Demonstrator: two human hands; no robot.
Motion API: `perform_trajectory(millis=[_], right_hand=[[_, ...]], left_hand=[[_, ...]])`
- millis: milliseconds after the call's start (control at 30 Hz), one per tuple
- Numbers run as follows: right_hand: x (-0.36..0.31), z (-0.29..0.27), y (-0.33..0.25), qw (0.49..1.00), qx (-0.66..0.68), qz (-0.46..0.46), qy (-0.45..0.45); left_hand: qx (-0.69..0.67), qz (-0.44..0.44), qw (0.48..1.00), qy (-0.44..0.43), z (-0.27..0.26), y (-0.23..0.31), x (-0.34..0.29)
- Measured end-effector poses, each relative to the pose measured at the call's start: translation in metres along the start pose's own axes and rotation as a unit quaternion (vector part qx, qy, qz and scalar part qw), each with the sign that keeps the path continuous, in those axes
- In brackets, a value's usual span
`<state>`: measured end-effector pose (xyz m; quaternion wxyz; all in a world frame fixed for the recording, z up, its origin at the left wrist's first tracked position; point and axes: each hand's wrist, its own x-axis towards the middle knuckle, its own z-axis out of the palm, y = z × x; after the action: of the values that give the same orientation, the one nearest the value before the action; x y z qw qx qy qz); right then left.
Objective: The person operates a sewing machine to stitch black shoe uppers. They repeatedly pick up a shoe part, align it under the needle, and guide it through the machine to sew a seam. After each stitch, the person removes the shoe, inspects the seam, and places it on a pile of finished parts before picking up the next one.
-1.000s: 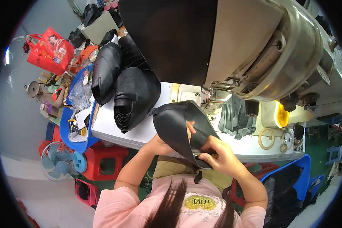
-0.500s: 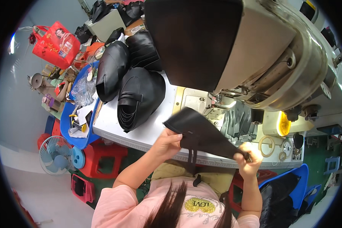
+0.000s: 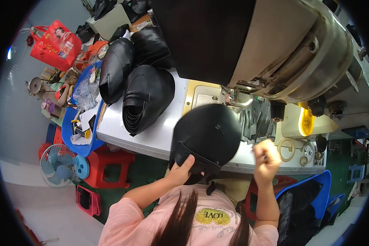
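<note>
My left hand (image 3: 180, 171) grips the lower left edge of a black leather piece (image 3: 213, 133), thumb on top. The piece is broad and rounded, with a strap across its lower part, and is held up in front of the table edge. To its right my right hand (image 3: 267, 160) is raised apart from it, fingers curled closed; whatever they hold, if anything, is hidden. Just beyond the leather stands a sewing machine (image 3: 291, 53), its needle area (image 3: 233, 96) partly covered by the piece.
Rolled stacks of black leather pieces (image 3: 151, 96) lie on the white table (image 3: 110, 127). Dark strips (image 3: 258, 123) lie beside the machine. A blue bin (image 3: 80, 145), a red stool (image 3: 110, 170) and a fan (image 3: 58, 164) stand left; a blue container (image 3: 320, 188) with black material stands right.
The leather piece has been turned and now shows its broad rounded face. My right hand has let go of its right end; my left hand keeps hold, a little lower.
</note>
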<state>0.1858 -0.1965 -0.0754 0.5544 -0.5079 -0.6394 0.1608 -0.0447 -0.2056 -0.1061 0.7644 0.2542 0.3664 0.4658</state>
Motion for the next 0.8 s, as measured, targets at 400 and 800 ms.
perform_trajectory(millis=[400,800], right_hand=[[-0.035,0.056,-0.021,0.927,0.237,0.279,-0.084],[-0.034,0.064,-0.023,0.893,0.266,0.361,-0.043]], left_hand=[[-0.063,0.113,0.991,-0.017,0.014,-0.012,0.012],[-0.053,0.109,0.993,-0.013,0.019,-0.010,0.011]])
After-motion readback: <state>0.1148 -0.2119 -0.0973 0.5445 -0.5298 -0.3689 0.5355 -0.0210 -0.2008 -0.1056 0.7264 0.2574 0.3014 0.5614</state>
